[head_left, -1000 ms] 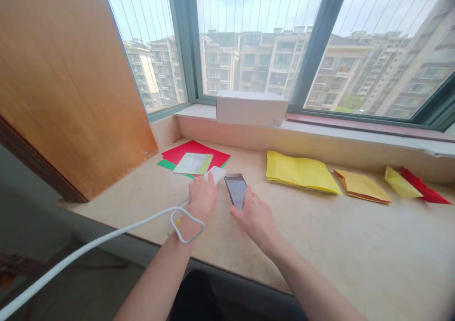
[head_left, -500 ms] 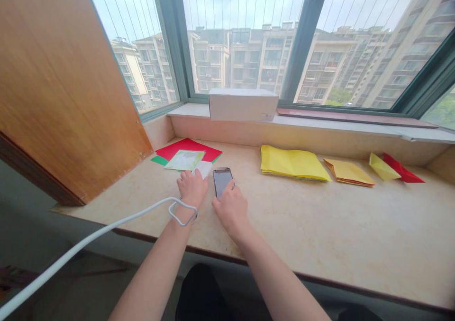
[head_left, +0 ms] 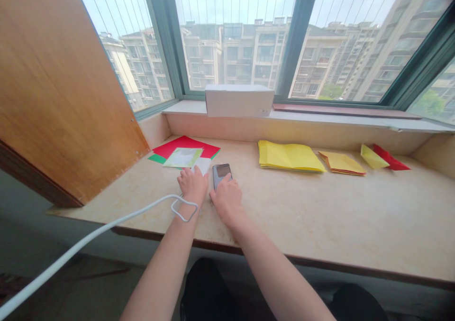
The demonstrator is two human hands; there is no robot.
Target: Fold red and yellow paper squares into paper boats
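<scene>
My left hand (head_left: 193,184) lies palm down, its spread fingertips at the near edge of a small white paper (head_left: 202,165). Just beyond that is a pale packet with a green border (head_left: 182,157), on top of red paper (head_left: 170,145) and green paper (head_left: 157,158). A phone (head_left: 222,170) lies flat on the counter to the right. Over its near part rests my right hand (head_left: 227,198), with fingertips on the screen and the thumb by the left edge. The hand hides the lower part of the phone.
Stacked yellow paper (head_left: 289,156), folded orange paper (head_left: 341,163), and folded yellow (head_left: 374,157) and red pieces (head_left: 393,160) lie along the back of the counter (head_left: 320,216). A white box (head_left: 239,101) stands on the sill. A white cable (head_left: 106,227) crosses at left, looped at my left wrist.
My right hand's fingers have shifted from the phone's lower right edge up onto its screen. My left hand stays by the white paper. The view has shifted slightly.
</scene>
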